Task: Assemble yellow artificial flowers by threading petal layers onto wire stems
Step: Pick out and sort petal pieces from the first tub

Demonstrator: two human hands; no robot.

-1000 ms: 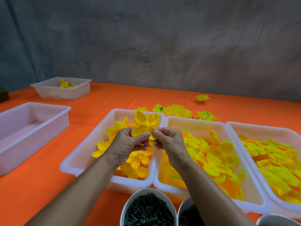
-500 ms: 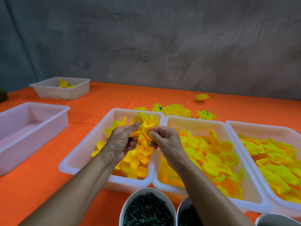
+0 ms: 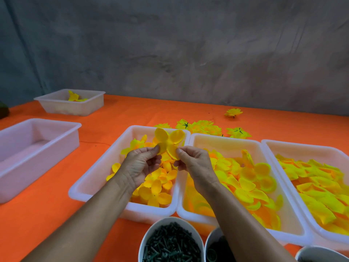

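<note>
A yellow petal layer [image 3: 168, 141] with rounded lobes is held up over the left white tray [image 3: 94, 178] of small petals. My left hand [image 3: 140, 165] pinches its lower left lobe between thumb and fingers. My right hand [image 3: 194, 163] pinches its lower right lobe. The lobes spread flat and face me. No wire stem shows between my fingers. A white bowl [image 3: 149, 235] of dark green stem pieces stands at the front edge.
Middle tray [image 3: 222, 138] and right tray [image 3: 302, 146] hold larger yellow petals. Finished flowers [image 3: 205, 127] lie behind the trays, one more flower [image 3: 233, 112] farther back. An empty tray [image 3: 37, 127] sits left, a small tray [image 3: 62, 108] far left. Two more bowls [image 3: 213, 241] stand at the front.
Both hands worked the petal layer: it was bunched low half a second ago and is now lifted and spread open between my fingers.
</note>
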